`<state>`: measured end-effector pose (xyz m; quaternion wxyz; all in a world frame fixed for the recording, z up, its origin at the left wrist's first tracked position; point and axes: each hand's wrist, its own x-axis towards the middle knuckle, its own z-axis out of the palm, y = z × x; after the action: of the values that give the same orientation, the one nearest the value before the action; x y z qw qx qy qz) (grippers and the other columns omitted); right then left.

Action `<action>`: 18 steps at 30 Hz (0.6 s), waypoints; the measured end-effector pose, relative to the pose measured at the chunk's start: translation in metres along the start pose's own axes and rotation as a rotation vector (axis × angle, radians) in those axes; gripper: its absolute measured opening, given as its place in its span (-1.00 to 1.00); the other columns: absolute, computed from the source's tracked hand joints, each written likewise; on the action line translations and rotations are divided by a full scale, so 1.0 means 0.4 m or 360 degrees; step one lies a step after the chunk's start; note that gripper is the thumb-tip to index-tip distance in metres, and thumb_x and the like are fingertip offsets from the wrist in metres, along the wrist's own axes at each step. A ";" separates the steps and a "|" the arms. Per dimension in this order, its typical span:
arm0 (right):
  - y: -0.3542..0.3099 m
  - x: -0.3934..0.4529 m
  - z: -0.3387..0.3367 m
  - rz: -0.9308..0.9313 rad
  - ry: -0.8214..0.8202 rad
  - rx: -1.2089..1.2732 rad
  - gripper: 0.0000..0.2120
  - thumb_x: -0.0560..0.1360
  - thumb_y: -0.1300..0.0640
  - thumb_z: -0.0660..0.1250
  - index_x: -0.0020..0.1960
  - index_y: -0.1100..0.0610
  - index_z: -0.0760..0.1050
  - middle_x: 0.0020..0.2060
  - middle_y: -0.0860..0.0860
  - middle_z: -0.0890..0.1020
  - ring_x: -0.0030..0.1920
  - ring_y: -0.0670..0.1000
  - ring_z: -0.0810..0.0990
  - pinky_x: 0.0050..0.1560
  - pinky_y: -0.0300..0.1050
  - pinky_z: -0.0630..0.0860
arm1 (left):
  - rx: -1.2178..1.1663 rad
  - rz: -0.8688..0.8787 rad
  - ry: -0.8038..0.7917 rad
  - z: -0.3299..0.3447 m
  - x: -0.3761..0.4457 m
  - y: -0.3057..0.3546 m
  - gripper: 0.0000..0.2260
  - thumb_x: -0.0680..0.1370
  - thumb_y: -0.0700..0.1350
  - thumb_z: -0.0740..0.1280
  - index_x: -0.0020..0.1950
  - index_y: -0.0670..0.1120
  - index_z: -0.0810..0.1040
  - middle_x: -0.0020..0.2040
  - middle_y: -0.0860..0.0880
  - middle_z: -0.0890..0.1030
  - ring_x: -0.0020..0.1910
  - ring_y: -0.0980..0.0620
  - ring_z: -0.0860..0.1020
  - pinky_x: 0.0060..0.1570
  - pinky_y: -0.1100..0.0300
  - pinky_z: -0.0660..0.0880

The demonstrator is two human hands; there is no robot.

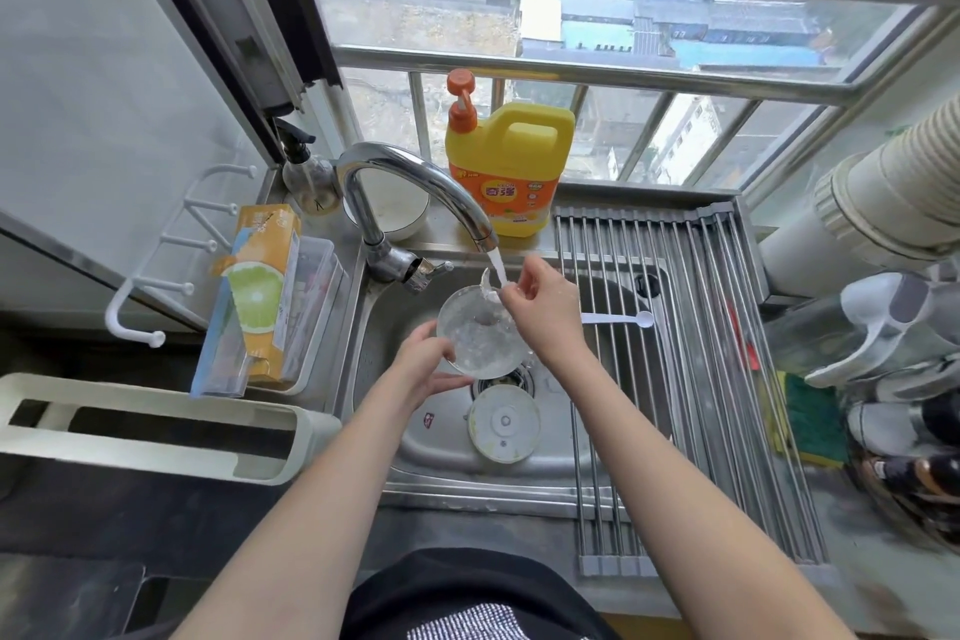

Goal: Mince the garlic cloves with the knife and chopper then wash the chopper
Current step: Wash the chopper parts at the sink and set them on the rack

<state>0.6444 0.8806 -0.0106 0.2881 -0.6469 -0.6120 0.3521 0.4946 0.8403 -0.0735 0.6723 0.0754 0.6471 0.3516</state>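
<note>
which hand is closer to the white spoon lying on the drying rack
The right hand. It is under the tap, holding a small chopper part, just left of the white spoon. The left hand grips the clear chopper bowl farther left, over the sink.

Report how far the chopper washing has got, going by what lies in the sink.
Done: mincing seems over; no garlic or knife shows. In hand: the left hand holds the clear round chopper bowl under the chrome tap, its water running, while the right hand pinches the small white blade piece in the stream. Left: the round white chopper lid lies on the steel sink floor, apparently waiting.
</note>
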 end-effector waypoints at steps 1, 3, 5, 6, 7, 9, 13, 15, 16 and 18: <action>0.002 0.000 0.000 0.0028 0.0023 0.0019 -0.79 0.45 0.21 0.28 -0.29 0.13 0.28 -0.43 -0.02 0.36 -0.38 -0.04 0.28 -0.34 -0.11 0.24 | 0.0004 -0.0003 0.0005 0.001 0.001 -0.001 -0.44 0.40 -0.46 0.10 0.34 -0.08 0.41 0.28 -0.16 0.45 0.00 -0.27 0.57 -0.27 -0.03 0.63; 0.004 0.004 -0.001 0.0108 0.0012 0.0055 -0.77 0.46 0.21 0.28 -0.30 0.13 0.27 -0.42 0.01 0.40 -0.37 -0.03 0.32 -0.34 -0.12 0.26 | -0.0002 0.0001 0.0005 0.002 0.002 -0.003 -0.45 0.40 -0.46 0.10 0.33 -0.08 0.42 0.28 -0.16 0.46 0.04 -0.31 0.56 -0.30 -0.01 0.63; 0.006 0.005 0.001 0.0187 -0.0095 0.0173 -0.83 0.47 0.18 0.29 -0.25 0.16 0.34 -0.36 0.07 0.53 -0.36 -0.03 0.48 -0.33 -0.14 0.39 | -0.0003 0.0010 -0.0008 0.003 0.000 -0.002 -0.46 0.41 -0.46 0.10 0.32 -0.09 0.43 0.27 -0.17 0.46 0.06 -0.32 0.55 -0.32 0.01 0.63; 0.009 0.004 0.003 0.0227 -0.0134 0.0250 -0.86 0.47 0.18 0.30 -0.21 0.16 0.37 -0.34 0.09 0.58 -0.39 -0.06 0.53 -0.35 -0.19 0.44 | -0.0001 0.0011 -0.0013 0.004 -0.001 -0.002 -0.47 0.42 -0.46 0.10 0.31 -0.09 0.43 0.26 -0.17 0.47 0.05 -0.32 0.56 -0.32 0.01 0.63; 0.011 0.003 0.004 0.0261 -0.0169 0.0327 -0.89 0.48 0.19 0.31 -0.18 0.15 0.39 -0.33 0.11 0.60 -0.42 -0.09 0.55 -0.37 -0.20 0.47 | -0.0006 0.0013 -0.0014 0.006 -0.001 -0.001 -0.48 0.42 -0.46 0.10 0.31 -0.09 0.43 0.25 -0.17 0.48 0.03 -0.30 0.57 -0.32 0.01 0.63; 0.014 0.000 0.011 0.0291 -0.0278 0.0430 -0.90 0.48 0.19 0.34 -0.17 0.11 0.43 -0.35 0.08 0.61 -0.42 -0.08 0.55 -0.33 -0.19 0.50 | -0.0017 0.0024 -0.0021 0.008 0.001 -0.002 -0.48 0.43 -0.46 0.09 0.31 -0.10 0.44 0.23 -0.19 0.49 0.04 -0.29 0.57 -0.31 0.00 0.64; 0.001 0.001 0.026 0.0154 -0.0355 0.0256 -0.84 0.47 0.24 0.32 -0.19 0.01 0.54 -0.48 -0.15 0.46 -0.44 -0.17 0.38 -0.35 -0.31 0.35 | -0.0021 0.0028 -0.0008 0.007 0.005 -0.004 -0.50 0.44 -0.45 0.10 0.31 -0.10 0.45 0.24 -0.20 0.50 0.06 -0.25 0.58 -0.31 0.01 0.62; -0.013 0.003 0.028 0.0014 -0.0309 0.0121 -0.90 0.48 0.25 0.31 -0.13 0.06 0.53 -0.45 -0.13 0.44 -0.43 -0.17 0.38 -0.37 -0.33 0.35 | -0.0028 0.0030 -0.0011 0.005 0.005 -0.005 -0.49 0.43 -0.45 0.10 0.30 -0.09 0.45 0.24 -0.19 0.50 0.05 -0.24 0.58 -0.30 0.00 0.62; -0.018 0.004 0.028 -0.0090 -0.0276 0.0009 -0.93 0.49 0.24 0.30 -0.09 0.09 0.53 -0.41 -0.10 0.46 -0.38 -0.13 0.43 -0.33 -0.28 0.40 | -0.0033 0.0028 -0.0018 0.005 0.005 -0.006 -0.48 0.42 -0.46 0.10 0.30 -0.09 0.45 0.24 -0.18 0.50 0.07 -0.24 0.57 -0.29 0.00 0.62; -0.020 0.011 0.028 -0.0249 -0.0237 -0.0234 -0.96 0.51 0.19 0.30 -0.05 0.15 0.50 -0.33 -0.01 0.54 -0.27 0.03 0.53 -0.22 -0.06 0.50 | -0.0044 0.0021 -0.0022 0.005 0.002 -0.005 -0.46 0.41 -0.46 0.10 0.30 -0.07 0.45 0.25 -0.17 0.50 0.11 -0.26 0.56 -0.27 -0.01 0.62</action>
<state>0.6306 0.8849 -0.0110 0.2203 -0.5887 -0.7044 0.3298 0.4971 0.8399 -0.0750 0.6754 0.0728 0.6369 0.3646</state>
